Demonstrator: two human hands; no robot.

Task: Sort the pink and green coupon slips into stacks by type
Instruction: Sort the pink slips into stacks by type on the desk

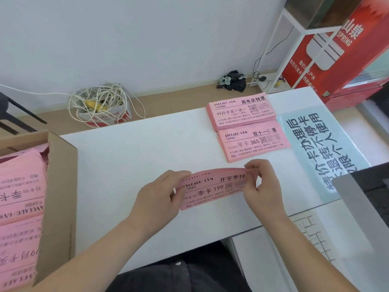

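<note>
Both hands hold a small bundle of pink coupon slips [212, 189] printed "季卡 199" just above the white table [130, 157]. My left hand [160, 197] grips the bundle's left end. My right hand [261, 184] pinches its right end and curls the top slip's corner up. Two pink stacks lie at the far right of the table: a thick one reading "99月卡" [240, 111] and, in front of it and touching, a thinner one reading "年卡 365" [252, 142]. No green slips show.
An open cardboard box [61, 197] holding several pink slips stands at the left edge. A pale blue printed sheet [315, 148] lies right of the stacks, with a grey device [366, 199] near it. On the floor beyond are a box of tangled cable [103, 106] and a red carton [336, 49].
</note>
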